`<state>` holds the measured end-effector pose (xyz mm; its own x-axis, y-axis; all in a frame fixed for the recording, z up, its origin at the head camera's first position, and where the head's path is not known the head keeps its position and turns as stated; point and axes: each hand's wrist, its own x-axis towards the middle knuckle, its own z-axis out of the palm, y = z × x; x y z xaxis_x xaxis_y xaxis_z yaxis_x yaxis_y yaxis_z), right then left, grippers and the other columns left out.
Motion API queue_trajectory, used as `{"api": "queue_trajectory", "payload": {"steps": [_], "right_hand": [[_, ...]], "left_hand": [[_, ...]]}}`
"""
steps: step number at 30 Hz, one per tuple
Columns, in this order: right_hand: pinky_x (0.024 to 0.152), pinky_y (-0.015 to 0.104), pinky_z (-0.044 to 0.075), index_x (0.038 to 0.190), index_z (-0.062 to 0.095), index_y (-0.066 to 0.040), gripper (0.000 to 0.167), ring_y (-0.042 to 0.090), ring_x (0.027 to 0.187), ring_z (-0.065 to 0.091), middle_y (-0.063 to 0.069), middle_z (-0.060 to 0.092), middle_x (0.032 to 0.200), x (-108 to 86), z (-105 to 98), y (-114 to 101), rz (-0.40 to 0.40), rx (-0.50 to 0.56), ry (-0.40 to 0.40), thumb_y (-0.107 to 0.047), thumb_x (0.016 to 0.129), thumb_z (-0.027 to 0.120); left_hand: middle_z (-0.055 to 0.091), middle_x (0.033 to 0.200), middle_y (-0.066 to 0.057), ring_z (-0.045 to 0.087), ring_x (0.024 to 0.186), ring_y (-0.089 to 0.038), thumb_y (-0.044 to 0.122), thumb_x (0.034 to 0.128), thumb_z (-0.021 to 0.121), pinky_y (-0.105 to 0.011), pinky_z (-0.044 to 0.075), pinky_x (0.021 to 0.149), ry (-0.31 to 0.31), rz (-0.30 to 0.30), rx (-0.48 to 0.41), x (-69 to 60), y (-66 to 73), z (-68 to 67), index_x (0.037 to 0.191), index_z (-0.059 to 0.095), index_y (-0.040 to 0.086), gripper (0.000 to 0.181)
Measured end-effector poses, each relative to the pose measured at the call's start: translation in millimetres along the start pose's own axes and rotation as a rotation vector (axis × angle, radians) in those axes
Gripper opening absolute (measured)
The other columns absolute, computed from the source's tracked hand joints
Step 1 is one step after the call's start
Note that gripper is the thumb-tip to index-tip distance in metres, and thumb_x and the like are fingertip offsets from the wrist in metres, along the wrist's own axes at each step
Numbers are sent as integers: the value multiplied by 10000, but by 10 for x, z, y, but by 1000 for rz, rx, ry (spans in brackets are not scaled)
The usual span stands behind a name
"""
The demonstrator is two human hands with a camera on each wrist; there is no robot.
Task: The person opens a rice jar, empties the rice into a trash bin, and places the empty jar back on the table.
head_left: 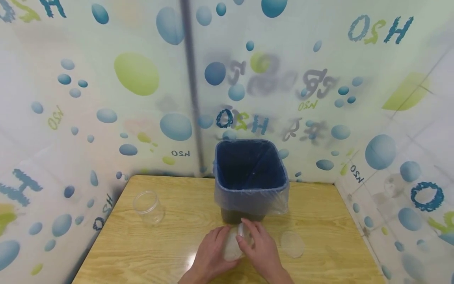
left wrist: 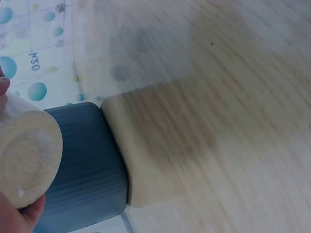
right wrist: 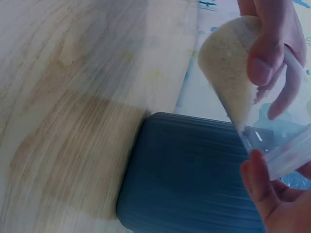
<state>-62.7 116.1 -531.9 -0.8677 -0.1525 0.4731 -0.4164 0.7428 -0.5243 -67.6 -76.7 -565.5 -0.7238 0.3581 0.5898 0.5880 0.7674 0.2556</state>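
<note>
Between both hands is a tilted clear plastic jar (head_left: 231, 246) with pale, grainy contents. Its round base (left wrist: 31, 158) shows in the left wrist view. My left hand (head_left: 209, 254) grips the jar from the left. From the other side, my right hand (head_left: 260, 248) holds it at the clear round end, thumb and fingers spread about the edge. In the right wrist view the pale grains (right wrist: 226, 60) lie against one side of the jar; whether that clear end is a lid or the jar's own rim, I cannot tell.
A dark blue bin (head_left: 252, 190), lined with a clear bag, stands just beyond the hands. To the left is another clear jar (head_left: 149, 209). A clear round lid (head_left: 292, 244) lies on the wooden table (head_left: 330, 236), right of the hands. Patterned curtains (head_left: 142, 110) surround the table.
</note>
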Motion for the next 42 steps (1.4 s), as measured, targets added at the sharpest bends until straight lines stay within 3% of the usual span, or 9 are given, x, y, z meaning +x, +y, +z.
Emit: {"api": "queue_trajectory", "payload": {"steps": [4, 12, 25, 28, 35, 42], "right_hand": [[693, 333, 562, 1315, 676, -146, 435, 141, 889, 647, 15, 648, 1096, 1, 7, -5, -81, -35, 77, -374, 945, 695], [712, 355, 568, 1301, 678, -126, 466, 173, 912, 653, 42, 643, 1111, 23, -33, -6, -176, -5, 126, -376, 908, 703], [676, 340, 546, 1269, 685, -95, 507, 182, 865, 639, 45, 634, 1069, 83, -80, -1, -282, -5, 181, -512, 1028, 526], [696, 347, 549, 1270, 686, -105, 508, 184, 875, 645, 43, 637, 1076, 106, -99, 2, -306, 0, 174, -520, 1031, 517], [734, 350, 555, 1291, 685, -162, 497, 181, 900, 645, 30, 634, 1085, 149, -138, 27, -388, -19, 127, -546, 1027, 513], [753, 371, 571, 1333, 662, -184, 479, 186, 943, 645, 27, 630, 1122, 156, -177, 32, -394, -3, 75, -521, 1003, 578]], "left_hand": [[669, 1168, -60, 651, 978, -179, 546, 527, 970, -330, 577, 785, 12, 12, -26, 23, -5, -27, 1311, 609, 76, 984], [672, 1167, -45, 647, 998, -165, 544, 531, 964, -323, 573, 805, 2, 45, -56, 80, -18, -66, 1301, 600, 83, 969], [680, 1158, -19, 652, 990, -143, 527, 519, 971, -304, 573, 803, -37, 53, -107, 142, -30, -134, 1298, 595, 103, 964], [686, 1157, -12, 654, 970, -141, 498, 543, 965, -303, 570, 777, -82, 15, -169, 146, -26, -154, 1301, 595, 105, 931], [689, 1211, -1, 632, 969, -107, 467, 643, 933, -283, 540, 759, -273, -149, -436, 136, -32, -231, 1367, 577, 115, 881], [678, 1235, -2, 619, 988, -96, 461, 663, 931, -275, 533, 775, -317, -158, -515, 149, -68, -246, 1390, 563, 121, 883]]}}
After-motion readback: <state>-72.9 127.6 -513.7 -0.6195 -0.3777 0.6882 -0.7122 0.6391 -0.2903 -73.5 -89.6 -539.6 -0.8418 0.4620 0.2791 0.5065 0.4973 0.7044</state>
